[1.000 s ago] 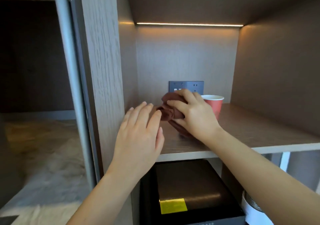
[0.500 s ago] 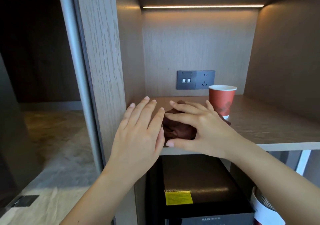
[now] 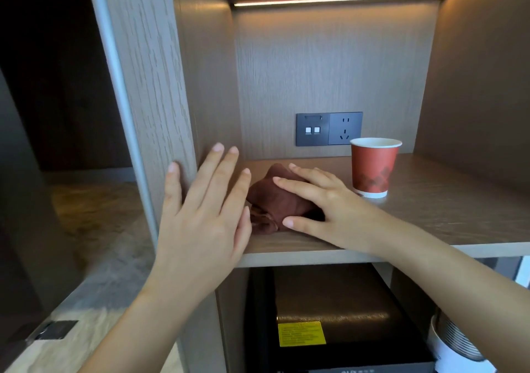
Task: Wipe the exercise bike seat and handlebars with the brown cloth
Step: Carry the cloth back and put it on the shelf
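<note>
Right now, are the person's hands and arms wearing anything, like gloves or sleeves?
No. Both the left hand and the right hand are bare, with no gloves, rings or watch that I can see. The forearms are bare too, with no sleeves in view. The fingernails look short and unpainted.

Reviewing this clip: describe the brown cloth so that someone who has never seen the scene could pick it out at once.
Find the lit wooden shelf with the grey wall socket at its back. On its left part, the right hand lies flat on a crumpled dark bundle: the brown cloth. It is soft and folded, unlike the upright red paper cup standing to its right.
</note>
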Available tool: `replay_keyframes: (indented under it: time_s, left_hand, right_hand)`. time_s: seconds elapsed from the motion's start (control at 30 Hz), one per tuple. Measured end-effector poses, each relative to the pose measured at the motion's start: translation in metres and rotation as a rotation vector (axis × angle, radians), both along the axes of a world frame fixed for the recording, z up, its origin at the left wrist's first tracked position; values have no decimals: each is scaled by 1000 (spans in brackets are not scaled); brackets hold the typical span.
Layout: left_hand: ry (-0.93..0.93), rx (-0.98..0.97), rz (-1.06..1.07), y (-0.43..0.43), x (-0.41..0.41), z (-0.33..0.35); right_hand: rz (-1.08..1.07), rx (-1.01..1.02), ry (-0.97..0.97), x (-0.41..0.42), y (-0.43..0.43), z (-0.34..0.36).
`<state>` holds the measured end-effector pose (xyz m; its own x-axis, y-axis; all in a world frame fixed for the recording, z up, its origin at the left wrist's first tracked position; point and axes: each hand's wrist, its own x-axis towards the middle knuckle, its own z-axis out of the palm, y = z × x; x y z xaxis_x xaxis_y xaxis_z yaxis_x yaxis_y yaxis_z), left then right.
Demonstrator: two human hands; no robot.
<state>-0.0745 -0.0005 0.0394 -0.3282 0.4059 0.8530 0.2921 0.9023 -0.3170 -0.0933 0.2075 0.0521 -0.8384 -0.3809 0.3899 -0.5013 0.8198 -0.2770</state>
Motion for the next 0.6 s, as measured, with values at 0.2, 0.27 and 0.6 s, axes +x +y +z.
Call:
replay_keyframes:
  time_s: [0.2,0.27,0.6]
  left_hand:
    - [99,-77,58,-14,-10,9]
    - [105,-80,57,-15,-11,9]
    - [164,-34,42,-12,-17,5]
  right_hand:
    - [156,126,-141,-58,-13,14]
    - [217,161,-173,-71,-13,21]
    - [332,237,-185,-112,-18,21]
